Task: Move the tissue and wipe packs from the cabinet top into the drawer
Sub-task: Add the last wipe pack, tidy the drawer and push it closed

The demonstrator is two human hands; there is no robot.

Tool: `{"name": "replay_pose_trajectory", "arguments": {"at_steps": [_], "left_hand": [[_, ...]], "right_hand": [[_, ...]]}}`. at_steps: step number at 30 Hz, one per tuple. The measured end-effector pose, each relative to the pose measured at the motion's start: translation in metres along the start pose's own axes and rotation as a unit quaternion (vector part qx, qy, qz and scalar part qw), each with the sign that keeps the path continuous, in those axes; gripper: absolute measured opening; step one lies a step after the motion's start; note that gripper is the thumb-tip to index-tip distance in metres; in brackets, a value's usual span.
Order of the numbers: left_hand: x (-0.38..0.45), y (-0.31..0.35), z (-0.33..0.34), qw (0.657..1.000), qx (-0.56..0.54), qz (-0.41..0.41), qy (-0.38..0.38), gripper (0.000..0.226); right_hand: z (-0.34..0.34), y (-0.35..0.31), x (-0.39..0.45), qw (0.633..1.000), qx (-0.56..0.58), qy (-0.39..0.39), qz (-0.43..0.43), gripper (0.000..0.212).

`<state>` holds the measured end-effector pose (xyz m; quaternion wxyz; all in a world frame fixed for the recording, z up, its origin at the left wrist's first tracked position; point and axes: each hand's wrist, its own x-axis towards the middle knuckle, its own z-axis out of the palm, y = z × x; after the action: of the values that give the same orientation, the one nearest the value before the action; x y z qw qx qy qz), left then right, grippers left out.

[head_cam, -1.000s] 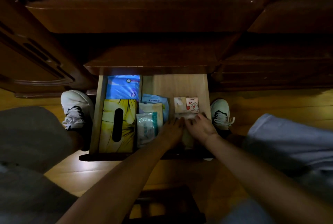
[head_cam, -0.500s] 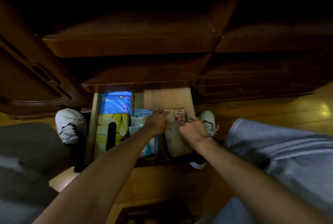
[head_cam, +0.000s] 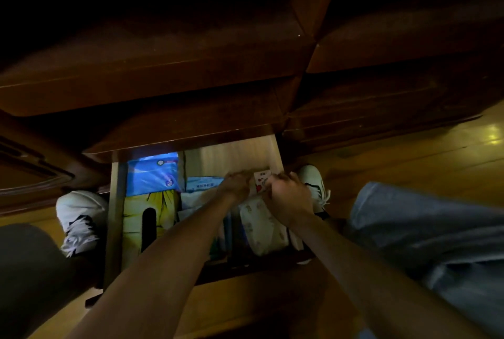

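Head view: left hand (head_cam: 236,182) and right hand (head_cam: 289,197) both reach into open light-wood drawer (head_cam: 115,202). Fingers curled around small white heart-printed tissue pack (head_cam: 261,182) at drawer's right rear; exact grip blurred. Patterned white soft pack (head_cam: 263,225) lies below right hand. Blue wipe pack (head_cam: 152,173) and yellow tissue box (head_cam: 141,216) fill left side.

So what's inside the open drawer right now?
The drawer holds a blue pack, a yellow tissue box, a white patterned pack and a small heart-print pack; the forearms cover other packs.
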<state>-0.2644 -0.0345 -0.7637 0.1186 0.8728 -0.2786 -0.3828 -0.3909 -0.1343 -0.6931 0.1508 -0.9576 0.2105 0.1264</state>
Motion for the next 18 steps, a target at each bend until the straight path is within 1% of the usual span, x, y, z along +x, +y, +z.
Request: {"name": "replay_pose_trajectory", "arguments": {"at_steps": [3, 5, 8, 9, 11, 12, 13, 15, 16, 18], "left_hand": [[-0.016, -0.006, -0.002, 0.999, -0.023, 0.011, 0.019, 0.049], [-0.033, -0.012, -0.006, 0.998, -0.032, 0.022, 0.046, 0.050], [-0.072, -0.030, -0.019, 0.994, -0.070, 0.036, 0.081, 0.036], [-0.088, -0.038, -0.023, 0.993, -0.073, 0.039, 0.086, 0.032], [-0.125, -0.058, -0.029, 0.993, -0.059, 0.044, 0.089, 0.027], [-0.145, -0.070, -0.030, 0.994, -0.049, 0.051, 0.084, 0.028], [-0.166, -0.082, -0.031, 0.995, -0.032, 0.054, 0.072, 0.034], [-0.207, -0.103, -0.029, 0.998, 0.019, 0.048, 0.038, 0.052], [-0.224, -0.113, -0.027, 0.998, 0.047, 0.047, 0.018, 0.058], [-0.249, -0.128, -0.020, 0.994, 0.099, 0.042, -0.032, 0.058]], "right_hand": [[-0.001, -0.003, -0.006, 1.000, 0.010, 0.015, 0.000, 0.030], [-0.001, -0.006, -0.012, 1.000, 0.022, 0.009, -0.010, 0.024], [-0.003, -0.013, -0.023, 0.996, 0.011, -0.060, -0.059, 0.019], [-0.002, -0.017, -0.028, 0.992, -0.004, -0.088, -0.086, 0.022], [-0.003, -0.028, -0.040, 0.978, -0.016, -0.150, -0.146, 0.033], [-0.003, -0.035, -0.047, 0.967, -0.001, -0.192, -0.167, 0.042], [-0.004, -0.041, -0.054, 0.956, 0.015, -0.233, -0.180, 0.052], [-0.004, -0.054, -0.066, 0.938, -0.024, -0.276, -0.207, 0.064], [-0.003, -0.058, -0.071, 0.929, -0.069, -0.286, -0.225, 0.064], [0.003, -0.064, -0.079, 0.913, -0.157, -0.276, -0.257, 0.054]]}}
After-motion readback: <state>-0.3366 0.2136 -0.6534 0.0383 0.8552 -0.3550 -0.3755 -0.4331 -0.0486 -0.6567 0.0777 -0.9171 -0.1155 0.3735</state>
